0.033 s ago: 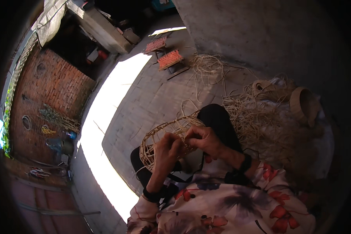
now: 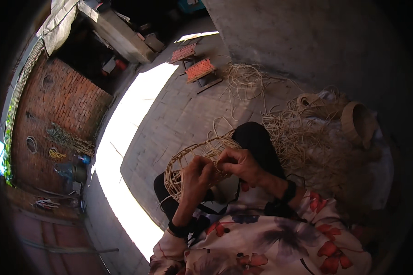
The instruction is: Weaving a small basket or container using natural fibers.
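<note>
Across my knees lies an open-weave basket (image 2: 186, 156) of tan cord or cane, its far rim curving toward my right knee. My left hand (image 2: 196, 178) is closed at the near edge of the weave, fingers bent and pressed together. Close beside it, my right hand (image 2: 243, 166) pinches at the same edge with thumb and forefinger. The fingertips nearly meet, and the strand between them is too small to make out. A loose loop of cord (image 2: 222, 120) sticks up beyond the basket's far rim.
To the right spreads a tangled heap of tan strands (image 2: 303, 151) on a pale sheet (image 2: 381, 169), with a round tan basket-like piece (image 2: 359, 124) on it. More cord coils (image 2: 245, 80) lie farther off near two low red-topped stools (image 2: 200, 69). A wall (image 2: 307, 41) stands beyond; sunlight stripes the floor.
</note>
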A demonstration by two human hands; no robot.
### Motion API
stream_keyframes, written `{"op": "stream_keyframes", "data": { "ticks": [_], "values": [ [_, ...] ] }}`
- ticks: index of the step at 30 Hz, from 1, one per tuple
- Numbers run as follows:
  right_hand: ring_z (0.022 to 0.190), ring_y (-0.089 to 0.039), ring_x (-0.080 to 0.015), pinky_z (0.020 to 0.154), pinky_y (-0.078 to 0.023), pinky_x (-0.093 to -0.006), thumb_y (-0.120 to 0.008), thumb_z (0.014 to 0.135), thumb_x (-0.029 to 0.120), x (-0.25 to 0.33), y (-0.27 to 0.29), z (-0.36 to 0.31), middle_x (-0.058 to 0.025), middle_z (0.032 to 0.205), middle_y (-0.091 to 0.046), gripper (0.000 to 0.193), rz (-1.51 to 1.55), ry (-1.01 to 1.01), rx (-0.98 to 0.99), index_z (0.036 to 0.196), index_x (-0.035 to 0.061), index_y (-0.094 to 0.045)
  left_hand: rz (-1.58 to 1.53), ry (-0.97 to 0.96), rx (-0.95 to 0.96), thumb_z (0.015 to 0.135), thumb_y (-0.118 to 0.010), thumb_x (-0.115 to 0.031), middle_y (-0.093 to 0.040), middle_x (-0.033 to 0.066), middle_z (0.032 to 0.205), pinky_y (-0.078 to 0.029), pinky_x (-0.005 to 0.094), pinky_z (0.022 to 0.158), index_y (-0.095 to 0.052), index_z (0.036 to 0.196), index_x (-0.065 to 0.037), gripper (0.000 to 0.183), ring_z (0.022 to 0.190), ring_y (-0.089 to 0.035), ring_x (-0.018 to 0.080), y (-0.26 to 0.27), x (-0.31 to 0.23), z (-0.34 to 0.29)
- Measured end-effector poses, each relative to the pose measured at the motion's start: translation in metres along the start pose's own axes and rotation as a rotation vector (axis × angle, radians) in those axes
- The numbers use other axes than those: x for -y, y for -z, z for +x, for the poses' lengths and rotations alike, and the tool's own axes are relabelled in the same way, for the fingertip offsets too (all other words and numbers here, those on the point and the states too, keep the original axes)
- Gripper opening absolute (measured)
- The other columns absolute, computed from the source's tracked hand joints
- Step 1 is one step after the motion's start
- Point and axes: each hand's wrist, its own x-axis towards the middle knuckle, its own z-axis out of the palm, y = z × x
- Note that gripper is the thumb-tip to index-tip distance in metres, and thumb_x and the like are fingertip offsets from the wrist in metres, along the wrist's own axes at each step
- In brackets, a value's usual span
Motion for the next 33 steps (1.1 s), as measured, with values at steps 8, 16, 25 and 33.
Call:
{"op": "stream_keyframes", "data": {
  "ticks": [8, 16, 25, 33],
  "values": [
    [0.085, -0.062, -0.0064, 0.073, -0.053, -0.0242, -0.064, 0.093, 0.004, -0.008, 0.004, 0.003, -0.002, 0.093, -0.068, 0.012, 0.082, 0.021, 0.031, 0.105, 0.0032, -0.061, 0.084, -0.01, -0.026, 0.087, -0.061, -0.014, -0.067, 0.0119, 0.074, -0.053, 0.0335, 0.067, -0.065, 0.094, 0.0, 0.016, 0.068, -0.068, 0.0207, -0.005, 0.002, 0.004],
    [0.082, -0.061, -0.008, 0.072, -0.052, -0.0258, -0.066, 0.09, 0.003, -0.006, 0.006, 0.003, -0.0047, 0.093, -0.067, 0.017, 0.059, 0.08, 0.029, 0.106, 0.0023, -0.058, 0.25, -0.135, 0.086, 0.091, -0.063, -0.012, -0.069, 0.0083, 0.078, -0.052, 0.0286, 0.062, -0.066, 0.095, 0.001, 0.014, 0.067, -0.067, 0.0146, -0.001, -0.012, 0.009],
    [0.081, -0.066, -0.0234, 0.072, -0.052, -0.0337, -0.071, 0.086, 0.005, 0.011, 0.012, -0.003, -0.0125, 0.086, -0.064, 0.015, -0.411, 0.285, -0.089, 0.095, 0.0005, -0.061, 0.36, -0.306, 0.15, 0.091, -0.062, -0.01, -0.068, 0.0098, 0.078, -0.053, 0.029, 0.062, -0.065, 0.094, 0.001, 0.011, 0.067, -0.069, 0.0164, 0.004, -0.013, 0.014],
    [0.076, -0.064, -0.0384, 0.068, -0.05, -0.0437, -0.062, 0.094, 0.014, 0.0, 0.009, 0.004, -0.0206, 0.081, -0.062, 0.014, -0.466, 0.341, -0.113, 0.096, 0.0009, -0.058, 0.32, -0.351, 0.108, 0.09, -0.062, -0.01, -0.064, 0.0106, 0.07, -0.051, 0.0317, 0.058, -0.062, 0.091, -0.001, 0.009, 0.063, -0.067, 0.0189, 0.0, -0.006, 0.015]
  ]
}}
